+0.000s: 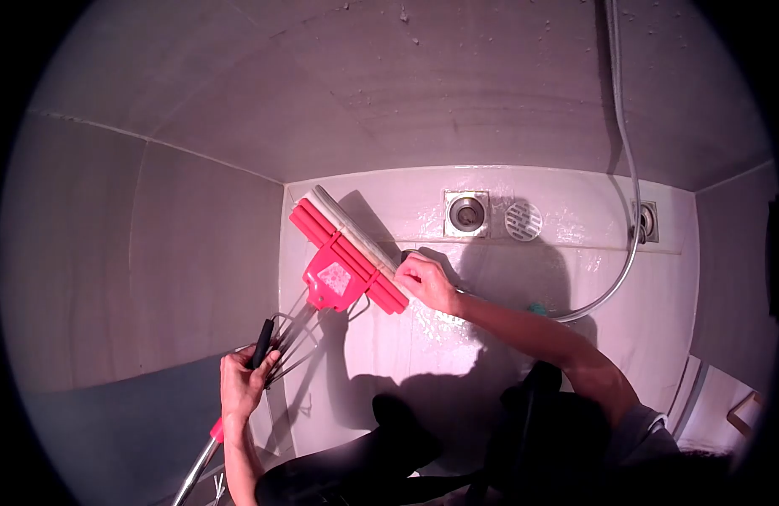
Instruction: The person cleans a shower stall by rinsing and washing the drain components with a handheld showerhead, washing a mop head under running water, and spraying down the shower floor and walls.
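Observation:
A red sponge mop [337, 274] with a pale, wet sponge [343, 221] along its upper edge is held tilted above the wet floor. My left hand [248, 378] is closed round the mop's metal shaft, by the black grip of its lever [264, 341]. At the right end of the sponge, my right hand [427, 282] has its fingers curled. A silver shower hose [613, 293] runs behind my right forearm toward that hand. A small dark part [409, 252] shows just beyond the fingers; the rest of what they hold is hidden.
A square metal drain [466, 214] and a round slotted cover [523, 220] lie near the far wall. Another square drain fitting [648, 221] sits at the right, beside the hose. Tiled walls [208, 244] enclose the floor. A small green item [537, 309] lies behind my right forearm.

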Demonstrator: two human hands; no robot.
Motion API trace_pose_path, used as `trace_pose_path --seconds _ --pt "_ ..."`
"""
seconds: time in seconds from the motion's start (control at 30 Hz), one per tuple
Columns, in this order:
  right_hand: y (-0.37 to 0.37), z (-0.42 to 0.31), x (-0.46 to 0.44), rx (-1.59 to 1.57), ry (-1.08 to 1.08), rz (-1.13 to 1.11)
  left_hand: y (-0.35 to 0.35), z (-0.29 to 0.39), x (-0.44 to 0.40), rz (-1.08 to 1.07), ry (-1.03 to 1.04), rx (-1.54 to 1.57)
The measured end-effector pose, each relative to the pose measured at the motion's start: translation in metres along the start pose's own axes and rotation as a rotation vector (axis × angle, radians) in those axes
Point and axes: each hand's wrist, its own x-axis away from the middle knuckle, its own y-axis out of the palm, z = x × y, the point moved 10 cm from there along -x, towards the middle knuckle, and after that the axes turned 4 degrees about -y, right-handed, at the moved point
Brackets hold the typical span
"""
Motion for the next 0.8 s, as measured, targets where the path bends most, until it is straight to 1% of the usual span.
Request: trace_pose_path --seconds 0.03,0.07,0.13,0.17,0.2,0.27,0.3,0.33,0.4,0.43,0.47,0.53,0.57,0.63,0.67,0.73,0.77,0.8 --pt "0.001 0.010 0.001 -0.055 0.100 -0.032 0.002 -0.004 0.000 -0.011 -0.030 0.024" --pt "-0.001 0.015 0.002 -0.057 0.100 -0.032 0.003 -0.006 -0.001 -0.021 -0.058 0.048" --pt "0.001 0.037 0.003 -0.442 0.123 -0.014 0.006 -0.011 -0.003 -0.035 -0.069 0.077" --pt "-0.008 0.031 -0.001 -0.130 -0.034 0.012 0.007 -0.012 -0.003 -0.045 -0.079 0.108" --pt "-0.013 0.038 0.001 -0.130 -0.032 0.014 0.008 -0.012 -0.004 -0.047 -0.079 0.107" --pt "-0.017 0.069 0.008 -0.151 0.215 -0.038 0.007 -0.010 -0.004 -0.035 -0.068 0.109" --pt "-0.025 0.060 0.010 -0.365 0.346 -0.025 0.007 -0.011 -0.004 -0.036 -0.069 0.109" --pt "-0.032 0.061 0.010 -0.365 0.346 -0.027 0.007 -0.013 -0.004 -0.034 -0.075 0.106" --pt "-0.065 0.077 0.011 -0.325 0.375 0.065 0.007 -0.012 -0.002 -0.030 -0.088 0.104" --pt "-0.079 0.102 0.014 -0.326 0.377 0.063 0.006 -0.008 0.002 -0.037 -0.111 0.106" --pt "-0.107 0.141 0.016 -0.076 0.303 0.127 0.007 -0.004 0.001 -0.044 -0.132 0.107" --pt "-0.164 0.156 0.013 0.142 0.211 0.263 0.000 0.006 0.001 0.004 -0.051 0.077" --pt "-0.192 0.146 0.011 0.108 0.194 0.336 -0.004 0.012 0.001 0.012 -0.055 0.041" --pt "-0.235 0.147 0.016 -0.240 0.428 0.536 -0.015 0.032 0.000 -0.009 -0.053 -0.065" --pt "-0.246 0.155 0.014 -0.249 0.429 0.535 -0.018 0.047 -0.001 -0.027 -0.078 -0.145" --pt "-0.275 0.157 0.012 -0.183 0.326 0.650 -0.022 0.058 -0.014 -0.075 -0.127 -0.233" --pt "-0.271 0.149 0.000 -0.106 0.288 0.562 -0.024 0.067 -0.022 -0.076 -0.124 -0.241" --pt "-0.268 0.146 -0.003 -0.105 0.289 0.567 -0.021 0.067 -0.032 -0.099 -0.121 -0.307"
